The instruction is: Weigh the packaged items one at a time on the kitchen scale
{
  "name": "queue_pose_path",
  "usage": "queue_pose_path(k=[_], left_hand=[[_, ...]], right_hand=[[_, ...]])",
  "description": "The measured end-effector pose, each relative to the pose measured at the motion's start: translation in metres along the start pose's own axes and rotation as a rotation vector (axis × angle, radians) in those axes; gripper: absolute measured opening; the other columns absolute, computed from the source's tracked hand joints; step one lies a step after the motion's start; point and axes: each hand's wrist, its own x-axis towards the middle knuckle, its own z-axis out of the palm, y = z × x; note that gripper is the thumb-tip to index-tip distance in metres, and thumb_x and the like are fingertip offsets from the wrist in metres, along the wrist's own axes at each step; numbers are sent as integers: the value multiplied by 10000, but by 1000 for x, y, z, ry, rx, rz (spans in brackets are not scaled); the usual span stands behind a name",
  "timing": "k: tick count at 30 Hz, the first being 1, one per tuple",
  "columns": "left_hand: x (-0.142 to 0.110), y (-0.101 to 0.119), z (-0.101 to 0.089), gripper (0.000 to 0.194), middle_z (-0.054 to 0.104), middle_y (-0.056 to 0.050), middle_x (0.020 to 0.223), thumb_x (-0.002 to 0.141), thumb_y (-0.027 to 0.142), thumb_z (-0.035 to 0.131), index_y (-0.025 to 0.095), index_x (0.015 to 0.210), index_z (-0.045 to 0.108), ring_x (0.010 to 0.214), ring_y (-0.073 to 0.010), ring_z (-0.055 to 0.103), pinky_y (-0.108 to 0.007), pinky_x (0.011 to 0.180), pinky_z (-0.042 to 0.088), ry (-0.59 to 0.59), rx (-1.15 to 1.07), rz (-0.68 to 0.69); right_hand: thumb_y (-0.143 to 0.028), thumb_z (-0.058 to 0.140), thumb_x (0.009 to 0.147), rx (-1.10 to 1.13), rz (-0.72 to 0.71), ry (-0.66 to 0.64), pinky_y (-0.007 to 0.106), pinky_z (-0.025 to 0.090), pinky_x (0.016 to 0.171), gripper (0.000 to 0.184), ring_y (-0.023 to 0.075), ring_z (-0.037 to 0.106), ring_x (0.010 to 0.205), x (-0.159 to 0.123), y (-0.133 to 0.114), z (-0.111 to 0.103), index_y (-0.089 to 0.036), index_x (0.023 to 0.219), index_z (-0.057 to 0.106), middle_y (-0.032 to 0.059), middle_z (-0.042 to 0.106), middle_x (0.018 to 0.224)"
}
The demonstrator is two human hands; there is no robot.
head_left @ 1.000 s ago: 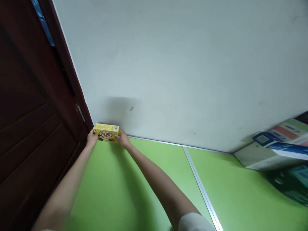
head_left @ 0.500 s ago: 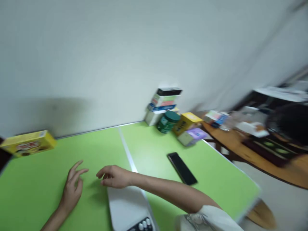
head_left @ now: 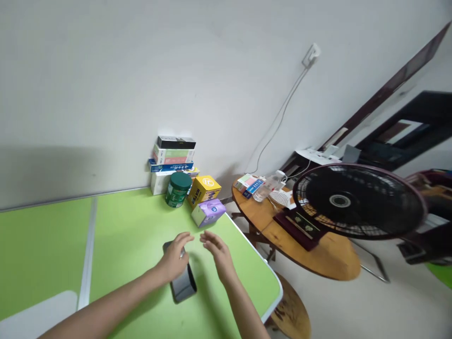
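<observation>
My left hand (head_left: pixel 175 258) is over a black phone (head_left: pixel 184 286) lying on the green table (head_left: pixel 127 235), partly hiding it. Its fingers are apart and hold nothing. Across a small gap, my right hand (head_left: pixel 219 256) hovers with fingers stretched and nothing in them. Just beyond both hands lies a purple and white packet (head_left: pixel 209 212), touched by neither. Behind it are a yellow box (head_left: pixel 204 189) and a green-lidded jar (head_left: pixel 178 189). Against the wall, several flat boxes (head_left: pixel 173 156) are stacked on a white box (head_left: pixel 160 182).
A pale, flat device (head_left: pixel 42 315) lies at the lower left, cut off by the frame. To the right, a wooden table (head_left: pixel 328 259) carries a clear bottle (head_left: pixel 264 188) and small boxes (head_left: pixel 249 185). A black fan (head_left: pixel 360 200) stands in front of it. A wooden stool (head_left: pixel 291 308) sits below the table corner.
My hands let go of the yellow snack box by the door and moved right across the table, to the phone and purple packet. The view turned right; the snack box is out of sight.
</observation>
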Motion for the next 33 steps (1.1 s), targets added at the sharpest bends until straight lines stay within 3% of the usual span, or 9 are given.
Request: queue_pose_path(k=[4, 6, 9, 13, 17, 20, 24, 29, 33], left_hand=[[73, -10, 53, 787, 351, -231, 1495, 657, 51, 549, 73, 1420, 358, 1397, -323, 325, -457, 1139, 271, 98, -7, -105], [100, -17, 69, 874, 261, -262, 1530, 654, 52, 566, 41, 1463, 233, 1429, -343, 241, -467, 1157, 215, 144, -3, -158], [124, -27, 84, 942, 181, -211, 1574, 639, 56, 596, 94, 1481, 176, 1460, -318, 128, -423, 1185, 124, 190, 1, -193], [132, -31, 96, 981, 72, -211, 1593, 620, 48, 593, 69, 1483, 127, 1470, -302, 33, -379, 1194, 60, 210, -1, -172], [118, -23, 93, 1036, 51, -186, 1600, 597, 17, 557, 83, 1498, 49, 1473, -288, 14, -380, 1196, 50, 187, -23, -122], [82, -11, 67, 1021, 88, -160, 1601, 597, 10, 526, 78, 1506, 65, 1475, -265, 68, -348, 1197, 54, 154, -35, -63], [-8, 10, -4, 1001, 236, -73, 1579, 618, 25, 493, 180, 1526, 103, 1460, -251, 169, -397, 1194, 92, 102, -10, -16], [-151, 32, -100, 940, 359, -28, 1531, 606, 29, 463, 218, 1503, 259, 1410, -262, 315, -406, 1164, 223, 198, 88, -123], [-243, 29, -152, 897, 425, -7, 1491, 637, 35, 463, 266, 1488, 301, 1372, -247, 390, -417, 1147, 272, 410, 153, -251]], right_hand=[[-409, 591, 616, -43, -55, 207, 543, 425, 989, 558, 337, 593, 1139, 70, 20, -53, -159, 1115, 609, 167, 653, 1169], [-377, 562, 596, -64, -68, 266, 547, 402, 1008, 605, 340, 546, 1200, 101, 29, -66, -170, 1165, 582, 156, 634, 1204], [-288, 530, 561, -87, -79, 274, 524, 405, 1003, 607, 336, 529, 1212, 133, 39, -72, -192, 1158, 591, 126, 648, 1194], [-222, 497, 538, -101, -113, 182, 486, 462, 929, 535, 323, 609, 1048, 147, 43, -67, -170, 1052, 637, 92, 708, 1052], [-215, 503, 587, -130, -162, 144, 478, 457, 929, 518, 307, 605, 1008, 121, 29, -60, -169, 1089, 624, 94, 697, 1076], [-256, 535, 674, -142, -196, 97, 476, 437, 972, 510, 300, 578, 1091, 79, 8, -50, -194, 1177, 594, 95, 656, 1178], [-321, 552, 788, -154, -208, -82, 461, 428, 1020, 525, 281, 540, 1199, 6, -14, -13, -234, 1305, 524, 97, 560, 1343], [-235, 518, 816, -75, -178, -390, 458, 394, 1085, 601, 259, 492, 1281, -87, -15, 72, -299, 1406, 422, 50, 437, 1469], [-151, 488, 770, -31, -166, -599, 461, 383, 1104, 709, 250, 419, 1352, -147, -14, 143, -330, 1444, 355, 20, 370, 1515]])
